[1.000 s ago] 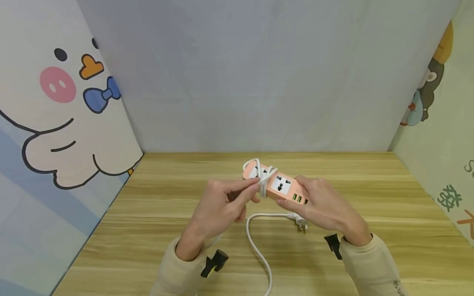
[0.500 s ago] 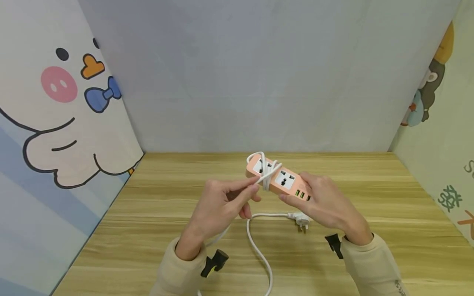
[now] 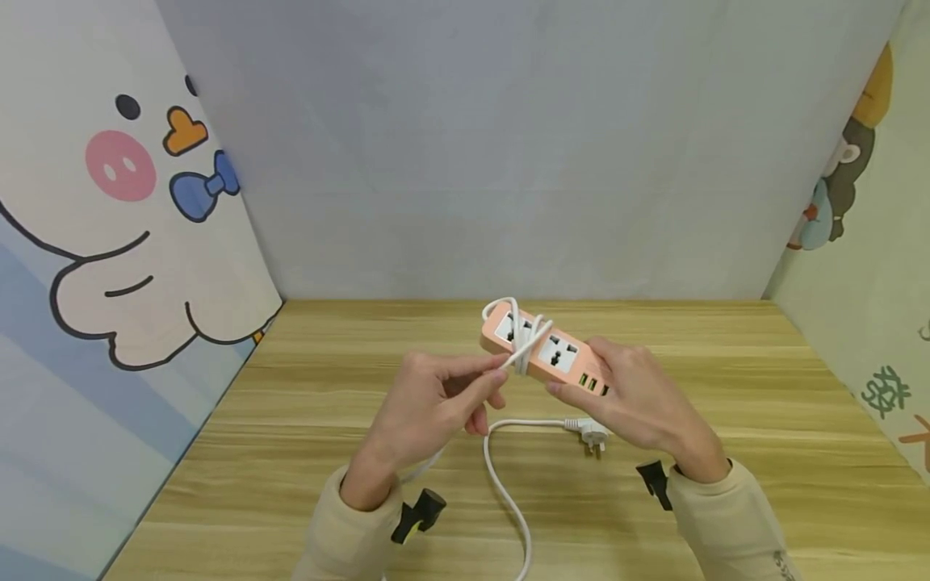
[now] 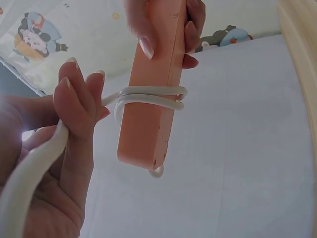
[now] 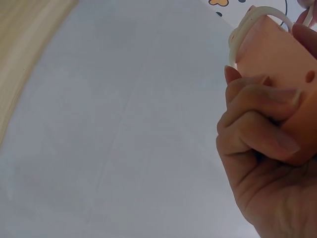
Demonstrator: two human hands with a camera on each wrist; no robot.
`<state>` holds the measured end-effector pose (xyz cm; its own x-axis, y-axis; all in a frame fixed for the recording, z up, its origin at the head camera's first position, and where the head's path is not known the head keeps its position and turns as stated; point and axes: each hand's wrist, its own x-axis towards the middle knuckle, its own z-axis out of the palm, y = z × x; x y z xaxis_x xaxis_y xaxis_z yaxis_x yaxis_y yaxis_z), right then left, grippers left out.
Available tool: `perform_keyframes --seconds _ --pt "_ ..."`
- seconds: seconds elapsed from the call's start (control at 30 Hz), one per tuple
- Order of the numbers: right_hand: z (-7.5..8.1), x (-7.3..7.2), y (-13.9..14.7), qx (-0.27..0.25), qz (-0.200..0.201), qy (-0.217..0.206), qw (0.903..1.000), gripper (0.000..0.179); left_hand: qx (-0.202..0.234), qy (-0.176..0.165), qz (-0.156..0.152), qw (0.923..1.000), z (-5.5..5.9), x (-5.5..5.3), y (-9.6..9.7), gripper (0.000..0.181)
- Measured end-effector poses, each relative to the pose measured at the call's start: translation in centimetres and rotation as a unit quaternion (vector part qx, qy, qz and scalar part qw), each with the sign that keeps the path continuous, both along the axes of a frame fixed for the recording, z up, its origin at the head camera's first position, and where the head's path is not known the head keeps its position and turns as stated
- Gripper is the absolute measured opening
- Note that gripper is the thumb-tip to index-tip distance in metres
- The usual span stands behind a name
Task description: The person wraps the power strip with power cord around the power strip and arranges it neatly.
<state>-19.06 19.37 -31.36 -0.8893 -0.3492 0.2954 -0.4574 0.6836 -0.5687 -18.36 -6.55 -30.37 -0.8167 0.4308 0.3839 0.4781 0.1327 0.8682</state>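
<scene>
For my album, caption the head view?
Right hand grips a peach power strip; left hand pinches its wrapped white cord.

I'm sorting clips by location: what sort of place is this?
Probably a makeshift tabletop booth, perhaps for filming: a wooden-looking table, a plain grey backdrop behind it, and cartoon panels on both sides.

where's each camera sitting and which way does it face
Head: on the head, facing forward and down at the power strip; left hand, right hand, sleeves show.
Left wrist: on that wrist, facing the power strip's underside; both hands show.
Right wrist: on that wrist, facing the power strip; mainly right hand shows.
Both wrist views share the power strip, white cord, right hand.
</scene>
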Motion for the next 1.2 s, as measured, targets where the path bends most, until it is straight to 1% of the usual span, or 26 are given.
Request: perform_keyframes --seconds 0.1,0.27,0.4,0.6,0.73,0.93,1.1,1.2 --pt "-0.1 0.0 -0.2 -0.002 -0.001 0.006 1.0 0.034 -0.002 -0.01 -0.008 0.9999 0.0 0.1 -0.1 0.024" --pt "-0.1 0.0 -0.4 -0.009 -0.003 0.012 0.9999 0.034 -0.023 -0.027 -0.022 0.9991 0.0 0.1 -0.1 0.025" --pt "0.0 0.1 -0.4 -0.016 0.0 0.013 0.9998 0.035 -0.037 -0.039 -0.028 0.9982 0.1 0.1 0.0 0.025" --pt "0.3 0.3 -0.3 -0.021 0.0 0.026 0.9994 0.035 -0.05 -0.048 -0.041 0.9967 0.1 -0.2 -0.1 0.025" --pt "0.4 0.3 -0.2 -0.027 0.0 0.027 0.9993 0.034 -0.056 -0.053 -0.05 0.9958 0.0 -0.4 -0.1 0.025" --pt "0.5 0.3 -0.2 -0.04 -0.008 0.03 0.9987 0.032 -0.049 -0.04 -0.085 0.9944 -0.6 -0.7 0.1 0.028" --pt "0.6 0.2 -0.1 -0.05 -0.013 0.034 0.9981 0.034 -0.056 -0.049 -0.108 0.9913 -0.9 -0.9 0.4 0.03" --pt "0.5 0.2 0.0 -0.058 -0.016 0.038 0.9974 0.033 -0.06 -0.05 -0.127 0.9889 -1.1 -1.1 0.4 0.034"
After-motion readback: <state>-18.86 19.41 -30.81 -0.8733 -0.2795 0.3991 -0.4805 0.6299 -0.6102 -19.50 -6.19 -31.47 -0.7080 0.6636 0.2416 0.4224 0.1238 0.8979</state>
